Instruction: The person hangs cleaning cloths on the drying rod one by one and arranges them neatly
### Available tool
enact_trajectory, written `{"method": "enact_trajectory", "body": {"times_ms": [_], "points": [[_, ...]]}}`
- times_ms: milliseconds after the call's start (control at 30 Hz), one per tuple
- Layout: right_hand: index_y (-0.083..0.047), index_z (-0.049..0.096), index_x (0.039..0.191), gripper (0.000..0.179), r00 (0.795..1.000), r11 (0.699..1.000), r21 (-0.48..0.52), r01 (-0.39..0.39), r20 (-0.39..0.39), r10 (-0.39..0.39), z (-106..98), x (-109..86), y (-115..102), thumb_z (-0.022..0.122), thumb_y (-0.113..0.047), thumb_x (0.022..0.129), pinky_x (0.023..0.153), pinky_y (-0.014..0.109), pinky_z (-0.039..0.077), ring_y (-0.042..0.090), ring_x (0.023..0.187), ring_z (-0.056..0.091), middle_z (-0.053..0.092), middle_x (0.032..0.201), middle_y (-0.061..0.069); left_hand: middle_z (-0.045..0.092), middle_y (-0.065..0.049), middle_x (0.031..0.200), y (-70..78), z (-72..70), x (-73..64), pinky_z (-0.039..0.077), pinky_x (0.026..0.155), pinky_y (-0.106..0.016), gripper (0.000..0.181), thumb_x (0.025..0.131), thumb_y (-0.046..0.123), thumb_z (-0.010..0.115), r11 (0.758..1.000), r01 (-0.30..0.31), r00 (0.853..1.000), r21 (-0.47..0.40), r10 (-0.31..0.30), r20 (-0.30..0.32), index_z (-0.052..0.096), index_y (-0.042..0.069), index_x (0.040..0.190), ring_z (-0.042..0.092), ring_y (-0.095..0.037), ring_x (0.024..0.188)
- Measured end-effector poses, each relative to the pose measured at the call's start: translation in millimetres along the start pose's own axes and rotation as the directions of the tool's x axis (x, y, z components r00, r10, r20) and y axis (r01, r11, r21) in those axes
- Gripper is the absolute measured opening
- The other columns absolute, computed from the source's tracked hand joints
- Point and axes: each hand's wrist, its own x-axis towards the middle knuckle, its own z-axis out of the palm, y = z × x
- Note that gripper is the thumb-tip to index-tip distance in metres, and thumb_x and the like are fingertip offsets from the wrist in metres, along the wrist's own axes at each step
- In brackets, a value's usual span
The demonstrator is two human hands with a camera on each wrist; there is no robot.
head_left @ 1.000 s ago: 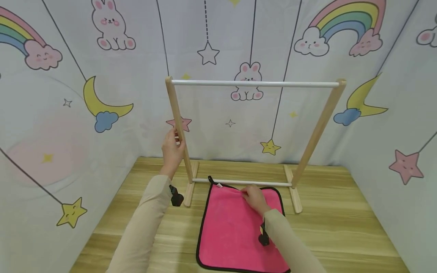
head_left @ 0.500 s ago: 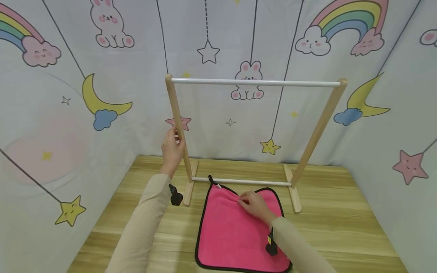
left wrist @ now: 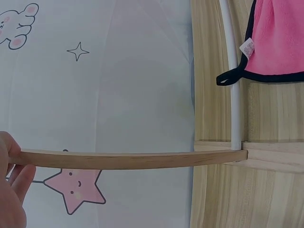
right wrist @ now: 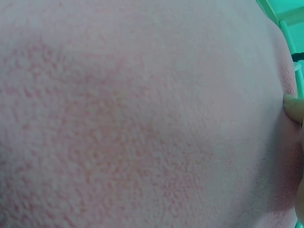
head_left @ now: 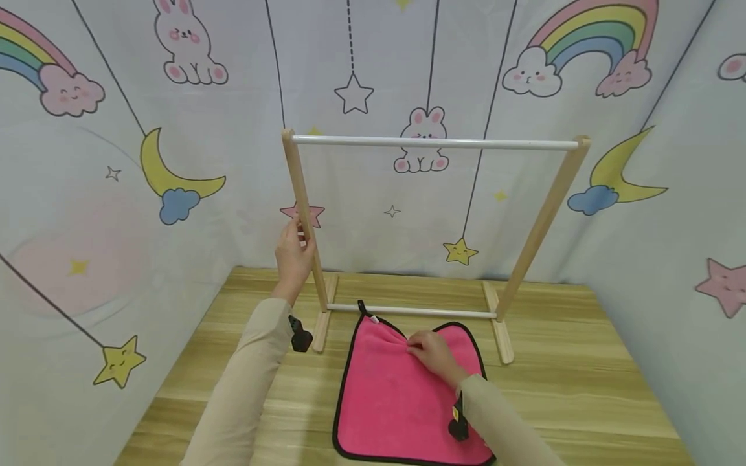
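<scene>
Pink cloth [head_left: 384, 401] lies on the wooden surface [head_left: 577, 362], on the near side of the rack [head_left: 542, 228]. Compared with a second ago, your right hand [head_left: 436, 355] sits slightly nearer, and the black-trimmed far edge it pinches now dips in a deep notch, with folds running toward the left; against half a second ago, little differs. Your left hand [head_left: 294, 255] grips the left post [head_left: 300, 188] as it did then, and the rack stands in the same place. You have one cloth, with one black loop [head_left: 361, 306] and one white tag [head_left: 374, 319] at its far left corner; the loop crosses the lower rod [head_left: 434, 312] in your view. Your one rack has two posts, two white rods and two feet [head_left: 502, 336]. Two black devices [head_left: 301, 340] show, one at each of your wrists.
</scene>
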Motion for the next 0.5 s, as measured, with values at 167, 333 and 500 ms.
{"method": "enact_trajectory", "body": {"times_ms": [167, 333, 500], "points": [[-0.006, 0.071, 0.086, 0.008, 0.999, 0.999, 0.02, -0.038, -0.017, 0.038, -1.6, -1.7, -5.1, 0.068, -0.007, 0.079, 0.067, 0.03, 0.053, 0.018, 0.078, 0.062, 0.066, 0.084, 0.003, 0.055, -0.021, 0.105, 1.8, 0.3, -0.3, 0.055, 0.074, -0.04, 0.043, 0.083, -0.003, 0.057, 1.0, 0.025, 1.0, -0.016, -0.024, 0.019, 0.046, -0.003, 0.125, 0.059, -0.032, 0.089], [-0.006, 0.071, 0.087, 0.008, 1.0, 0.999, 0.018, -0.028, -0.013, 0.028, -2.5, -2.0, -5.3, 0.068, -0.008, 0.079, 0.067, 0.028, 0.052, 0.017, 0.078, 0.062, 0.066, 0.084, 0.003, 0.055, -0.021, 0.106, 3.0, -0.5, -0.2, 0.055, 0.073, -0.038, 0.043, 0.083, -0.003, 0.056, 0.999, 0.047, 0.999, -0.023, -0.046, 0.026, 0.045, -0.003, 0.125, 0.059, -0.032, 0.089], [-0.007, 0.072, 0.084, 0.008, 0.997, 0.998, 0.004, 0.058, -0.049, -0.058, -9.4, 2.2, -7.0, 0.071, -0.007, 0.076, 0.065, 0.026, 0.053, 0.016, 0.076, 0.063, 0.067, 0.082, 0.003, 0.055, -0.021, 0.107, 2.6, -1.6, -0.4, 0.055, 0.073, -0.039, 0.044, 0.083, -0.004, 0.056, 0.998, 0.054, 0.998, -0.02, -0.054, 0.025, 0.045, -0.003, 0.126, 0.059, -0.032, 0.089]]}}
